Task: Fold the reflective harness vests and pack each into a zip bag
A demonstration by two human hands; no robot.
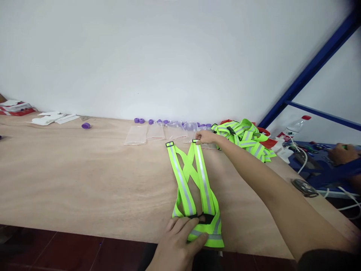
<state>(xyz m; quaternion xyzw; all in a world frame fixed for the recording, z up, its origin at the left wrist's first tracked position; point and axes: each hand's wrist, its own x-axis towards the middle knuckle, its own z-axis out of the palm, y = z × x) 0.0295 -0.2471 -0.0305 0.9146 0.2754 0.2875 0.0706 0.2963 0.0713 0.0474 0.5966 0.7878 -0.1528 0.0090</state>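
Note:
A neon-green reflective vest (180, 175) made of silver-striped straps lies lengthwise on the wooden table, its back straps crossing in an X. Black buckles sit at the tops of its two shoulder straps. My right hand (205, 137) reaches far forward, fingers closed at the top of the right shoulder strap by its buckle. At the near end, my left hand (183, 241) rests on the vest's waist belt beside a black clasp, fingers spread and thumb apart. Just past the right hand is a heap of similar green reflective straps (248, 139).
Clear plastic bags (135, 134) and several purple rolls (139, 121) line the wall. Another purple roll (85, 125), white papers (47, 119) and a red-white box (17, 109) lie left. At right are a bottle (296, 127), a blue metal frame (310, 64) and another person's hand (342, 153).

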